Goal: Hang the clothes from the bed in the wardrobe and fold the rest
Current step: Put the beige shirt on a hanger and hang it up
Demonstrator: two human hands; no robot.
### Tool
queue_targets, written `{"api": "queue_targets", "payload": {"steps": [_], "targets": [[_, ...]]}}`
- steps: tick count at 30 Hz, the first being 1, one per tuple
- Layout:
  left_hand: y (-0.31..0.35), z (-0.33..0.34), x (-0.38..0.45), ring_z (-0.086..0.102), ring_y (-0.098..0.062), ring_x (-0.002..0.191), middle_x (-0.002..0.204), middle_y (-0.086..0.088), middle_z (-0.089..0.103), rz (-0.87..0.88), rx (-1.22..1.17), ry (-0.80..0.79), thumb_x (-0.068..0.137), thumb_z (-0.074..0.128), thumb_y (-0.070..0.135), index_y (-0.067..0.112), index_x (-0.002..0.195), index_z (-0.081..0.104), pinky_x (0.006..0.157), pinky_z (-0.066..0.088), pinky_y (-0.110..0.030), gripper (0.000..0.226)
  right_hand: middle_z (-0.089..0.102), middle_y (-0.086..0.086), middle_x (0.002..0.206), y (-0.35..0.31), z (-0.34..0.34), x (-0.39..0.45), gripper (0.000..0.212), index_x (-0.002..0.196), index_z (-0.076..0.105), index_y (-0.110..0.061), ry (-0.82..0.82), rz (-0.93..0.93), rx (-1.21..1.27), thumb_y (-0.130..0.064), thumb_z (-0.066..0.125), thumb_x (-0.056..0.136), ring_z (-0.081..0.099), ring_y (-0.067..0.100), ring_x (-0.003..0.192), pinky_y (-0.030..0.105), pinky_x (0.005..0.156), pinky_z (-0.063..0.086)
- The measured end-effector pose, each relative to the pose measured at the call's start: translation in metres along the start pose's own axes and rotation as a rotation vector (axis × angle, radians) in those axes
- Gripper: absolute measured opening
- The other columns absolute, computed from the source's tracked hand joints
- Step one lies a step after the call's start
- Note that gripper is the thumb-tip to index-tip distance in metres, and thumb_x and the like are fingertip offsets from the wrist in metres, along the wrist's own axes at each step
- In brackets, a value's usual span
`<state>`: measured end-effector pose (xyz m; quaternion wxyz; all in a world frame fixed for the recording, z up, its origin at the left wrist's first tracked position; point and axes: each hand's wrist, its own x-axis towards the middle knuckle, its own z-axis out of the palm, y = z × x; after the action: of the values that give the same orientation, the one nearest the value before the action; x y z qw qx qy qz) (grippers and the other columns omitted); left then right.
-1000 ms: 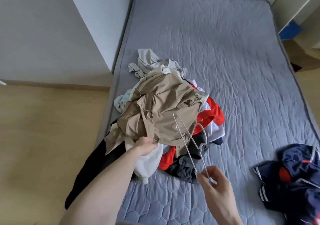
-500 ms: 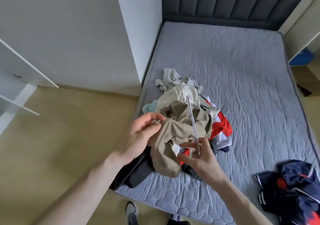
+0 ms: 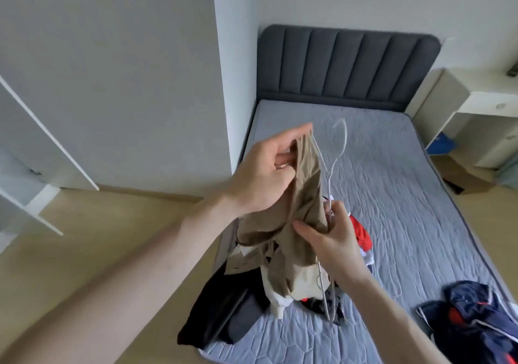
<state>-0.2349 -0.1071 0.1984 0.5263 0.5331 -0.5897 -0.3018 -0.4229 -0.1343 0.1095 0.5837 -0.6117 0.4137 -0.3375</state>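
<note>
While the khaki garment (image 3: 304,218) hangs bunched in the air above the pile of clothes (image 3: 280,285), its upper edge is pinched in the left hand (image 3: 263,175) and its length runs down and slightly toward the person, its lower folds draping onto the heap. Just to the right of that hand stands the white wire hanger (image 3: 335,167), nearly upright, its hook uppermost beyond the fabric and its long axis lying almost parallel to the hanging cloth; one shoulder of the wire appears to run up to the garment's top edge by the left fingertips, though whether it is already inside the fabric cannot be told. The right hand (image 3: 332,240), lower and nearer the person, grips the hanger around its neck, and its thumb also presses on the cloth. Both are closed on what they carry, the left arm reaching forward and raised, the right forearm coming up from below. Feeding the wire into the garment probably turns on that near-parallel alignment. Under the heap lies the grey quilted bed (image 3: 406,195), and a navy jacket (image 3: 473,318) sits well off to the right hand's side.
</note>
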Motion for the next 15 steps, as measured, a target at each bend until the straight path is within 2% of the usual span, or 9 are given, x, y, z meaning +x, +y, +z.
{"api": "queue_targets", "payload": {"steps": [2,4,6,8,9,11,13,15], "targets": [[0.004,-0.026,0.006,0.066,-0.003,0.119,0.133,0.010,0.069,0.098,0.177,0.163,0.087,0.063,-0.008,0.021,0.144,0.060,0.108,0.052,-0.029,0.064,0.056,-0.009,0.064,-0.027,0.000,0.012,0.029,0.080,0.046,-0.020,0.144,-0.104,0.142,-0.018,0.074,0.083,0.057,0.006,0.058,0.026,0.054,0.050],[0.003,-0.055,0.009,0.070,-0.002,0.106,0.121,0.012,0.074,0.184,0.416,0.310,0.083,0.079,0.004,0.023,0.130,0.072,0.099,0.057,-0.032,0.051,0.043,-0.016,0.054,-0.062,-0.004,0.023,0.027,0.076,0.041,-0.028,0.217,-0.213,0.280,-0.013,0.062,0.085,0.039,0.002,0.044,0.018,0.040,0.034],[-0.001,-0.077,0.010,0.070,-0.006,0.092,0.103,0.013,0.077,0.306,0.635,0.362,0.083,0.081,0.014,0.023,0.110,0.079,0.087,0.059,-0.032,0.028,0.041,-0.016,0.052,-0.100,-0.005,0.032,0.027,0.080,0.039,-0.027,0.162,-0.330,0.312,-0.008,0.056,0.090,0.035,0.001,0.040,0.015,0.036,0.029],[-0.001,-0.094,0.009,0.057,-0.006,0.077,0.082,0.016,0.064,0.379,0.785,0.380,0.085,0.077,0.020,0.023,0.088,0.074,0.067,0.052,-0.029,0.005,0.042,-0.014,0.056,-0.138,0.004,0.035,0.027,0.080,0.041,-0.026,0.085,-0.404,0.295,-0.007,0.055,0.093,0.038,0.003,0.047,0.015,0.041,0.035],[-0.004,-0.097,0.011,0.048,-0.005,0.074,0.077,0.018,0.054,0.336,0.839,0.406,0.084,0.076,0.021,0.026,0.079,0.066,0.060,0.045,-0.026,0.012,0.043,-0.013,0.058,-0.152,0.007,0.039,0.028,0.080,0.043,-0.026,0.051,-0.409,0.284,-0.006,0.055,0.093,0.040,0.004,0.050,0.016,0.044,0.038],[-0.012,-0.104,0.011,0.042,-0.009,0.072,0.075,0.014,0.045,0.182,0.867,0.439,0.078,0.071,0.022,0.027,0.069,0.051,0.054,0.032,-0.023,0.022,0.044,-0.010,0.060,-0.175,0.016,0.045,0.030,0.079,0.043,-0.026,0.008,-0.404,0.277,-0.002,0.055,0.094,0.043,0.006,0.052,0.017,0.047,0.042],[-0.024,-0.105,0.004,0.048,-0.009,0.072,0.078,0.010,0.047,0.068,0.828,0.414,0.079,0.064,0.020,0.025,0.071,0.048,0.055,0.035,-0.027,0.019,0.043,-0.009,0.060,-0.188,0.023,0.048,0.034,0.077,0.042,-0.025,-0.006,-0.378,0.265,0.001,0.053,0.096,0.042,0.007,0.052,0.017,0.046,0.041],[-0.040,-0.104,-0.009,0.055,-0.013,0.076,0.084,0.008,0.055,-0.042,0.734,0.380,0.085,0.059,0.015,0.025,0.080,0.049,0.062,0.044,-0.032,0.014,0.041,-0.008,0.061,-0.196,0.030,0.050,0.035,0.074,0.041,-0.025,-0.019,-0.352,0.275,0.000,0.053,0.096,0.041,0.008,0.053,0.018,0.047,0.041]]}}
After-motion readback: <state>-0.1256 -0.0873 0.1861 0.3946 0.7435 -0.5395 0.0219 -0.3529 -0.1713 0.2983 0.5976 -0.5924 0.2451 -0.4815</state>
